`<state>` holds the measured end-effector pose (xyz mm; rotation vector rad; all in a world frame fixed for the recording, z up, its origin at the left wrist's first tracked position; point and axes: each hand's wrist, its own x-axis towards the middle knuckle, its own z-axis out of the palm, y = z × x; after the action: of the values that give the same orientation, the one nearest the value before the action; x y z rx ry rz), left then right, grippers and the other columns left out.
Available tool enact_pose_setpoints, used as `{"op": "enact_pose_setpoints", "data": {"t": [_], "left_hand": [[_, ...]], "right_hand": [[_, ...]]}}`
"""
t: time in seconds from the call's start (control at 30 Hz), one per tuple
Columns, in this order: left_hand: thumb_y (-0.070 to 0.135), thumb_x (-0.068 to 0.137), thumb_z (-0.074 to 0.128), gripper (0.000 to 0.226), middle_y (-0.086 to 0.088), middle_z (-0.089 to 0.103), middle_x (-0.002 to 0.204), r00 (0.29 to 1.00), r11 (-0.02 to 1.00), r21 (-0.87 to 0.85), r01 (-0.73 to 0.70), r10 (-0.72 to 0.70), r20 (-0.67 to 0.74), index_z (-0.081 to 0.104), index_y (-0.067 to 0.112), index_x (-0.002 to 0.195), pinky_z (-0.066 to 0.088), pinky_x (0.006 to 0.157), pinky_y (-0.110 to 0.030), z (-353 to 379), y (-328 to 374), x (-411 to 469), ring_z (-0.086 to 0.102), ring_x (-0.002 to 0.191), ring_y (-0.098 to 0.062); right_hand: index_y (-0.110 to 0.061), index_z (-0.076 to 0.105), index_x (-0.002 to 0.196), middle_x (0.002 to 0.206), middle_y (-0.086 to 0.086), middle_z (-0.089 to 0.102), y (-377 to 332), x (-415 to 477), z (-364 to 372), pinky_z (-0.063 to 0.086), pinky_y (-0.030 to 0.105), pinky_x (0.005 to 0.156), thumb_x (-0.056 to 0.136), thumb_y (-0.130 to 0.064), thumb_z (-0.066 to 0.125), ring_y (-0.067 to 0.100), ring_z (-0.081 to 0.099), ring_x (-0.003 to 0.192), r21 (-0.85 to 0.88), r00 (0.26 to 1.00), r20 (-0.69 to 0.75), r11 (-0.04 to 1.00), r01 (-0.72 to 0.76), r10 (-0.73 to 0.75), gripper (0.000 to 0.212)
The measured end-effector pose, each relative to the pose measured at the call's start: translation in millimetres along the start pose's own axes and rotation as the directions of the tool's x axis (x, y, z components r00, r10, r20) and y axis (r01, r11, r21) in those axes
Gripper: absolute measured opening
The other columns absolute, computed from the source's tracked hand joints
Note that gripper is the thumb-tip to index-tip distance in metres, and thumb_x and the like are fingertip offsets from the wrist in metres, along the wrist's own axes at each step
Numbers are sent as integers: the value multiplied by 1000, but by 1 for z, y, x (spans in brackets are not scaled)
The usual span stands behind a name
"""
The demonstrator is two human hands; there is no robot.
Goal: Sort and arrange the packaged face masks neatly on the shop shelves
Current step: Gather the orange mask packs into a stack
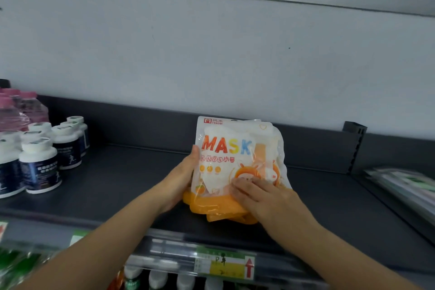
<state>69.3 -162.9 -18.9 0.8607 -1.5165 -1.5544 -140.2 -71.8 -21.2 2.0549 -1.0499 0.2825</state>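
Note:
A stack of white and orange face mask packs [237, 155], the front one printed "MASK", stands tilted back on the dark grey top shelf [131, 176]. My left hand [181, 179] grips the stack's left edge, thumb on the front. My right hand [261, 198] lies with its fingers flat on the lower right of the front pack. Orange pack bottoms [211, 205] stick out under the front pack.
White-capped dark pill bottles [40, 162] and pink-capped water bottles [16, 110] stand at the shelf's left. More flat packs [409, 186] lie on the neighbouring shelf at right. A price-tag rail [223, 263] runs along the front edge, with bottles below it.

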Motion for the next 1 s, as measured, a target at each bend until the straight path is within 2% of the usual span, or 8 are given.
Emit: {"op": "enact_pose_setpoints", "data": {"t": [0.17, 0.23, 0.33, 0.43, 0.53, 0.63, 0.8, 1.0], "left_hand": [[30, 67, 78, 118, 11, 46, 133, 960, 936, 251, -247, 271, -69, -11, 37, 145, 55, 81, -24, 3, -10, 8, 59, 108, -5], [23, 65, 84, 126, 14, 40, 134, 931, 884, 342, -319, 359, -61, -15, 45, 139, 52, 81, -18, 4, -15, 11, 54, 112, -1], [51, 52, 86, 125, 11, 34, 141, 895, 833, 427, -353, 433, -105, -9, 64, 131, 49, 97, -41, 3, -16, 12, 46, 126, -17], [58, 48, 83, 123, 11, 32, 141, 887, 811, 461, -360, 450, -99, -9, 69, 129, 46, 99, -49, 3, -17, 12, 42, 128, -22], [62, 46, 82, 121, 12, 28, 143, 895, 806, 484, -341, 436, -96, -8, 70, 126, 43, 102, -49, 6, -15, 7, 38, 131, -17], [46, 56, 85, 123, 21, 16, 141, 892, 772, 537, -339, 445, -78, -8, 58, 135, 40, 106, -45, 10, -15, 4, 28, 132, -7], [54, 46, 87, 132, 12, 17, 146, 891, 770, 533, -351, 449, -62, -7, 53, 139, 42, 103, -46, 22, -11, 5, 30, 134, -13], [57, 44, 87, 117, 25, 16, 142, 920, 800, 490, -346, 393, 8, -3, 79, 116, 43, 102, -46, 16, -11, -5, 33, 134, -14]], "right_hand": [[-22, 61, 118, 123, -2, 61, -7, 0, 1, 56, 32, 50, 54, -19, 85, 21, 67, 93, 61, 999, 44, 998, -16, 13, 68], [-27, 61, 117, 124, -7, 60, -9, -2, 1, 56, 28, 54, 58, -26, 83, 15, 65, 94, 127, 997, 78, 992, -23, 13, 63], [-38, 59, 117, 130, -18, 54, -6, -2, -6, 57, 26, 76, 77, -51, 60, 4, 53, 111, 251, 991, 106, 962, -105, 81, 42], [-47, 30, 138, 152, -21, 16, -1, -4, -1, 24, 35, 114, 84, -60, 52, 1, 14, 139, 503, 922, 159, 774, -384, 354, 60], [-55, -8, 133, 154, -18, -13, 5, 1, 3, 12, 41, 117, 72, -54, 71, 10, -5, 143, 664, 708, 266, 408, -626, 654, 101], [-59, -17, 126, 150, -21, -23, 3, 12, -2, 21, 40, 115, 62, -36, 84, 14, -2, 144, 744, 635, 404, 168, -647, 658, 122], [-64, -9, 126, 141, -32, -7, -13, 19, 1, 46, 5, 79, 54, -14, 90, -23, 28, 115, 871, 693, 317, 89, -482, 648, 133], [-62, -12, 126, 146, -27, -9, -6, 5, -1, 45, 2, 66, 55, -7, 88, -41, 21, 99, 863, 708, 356, 75, -499, 611, 135]]}}
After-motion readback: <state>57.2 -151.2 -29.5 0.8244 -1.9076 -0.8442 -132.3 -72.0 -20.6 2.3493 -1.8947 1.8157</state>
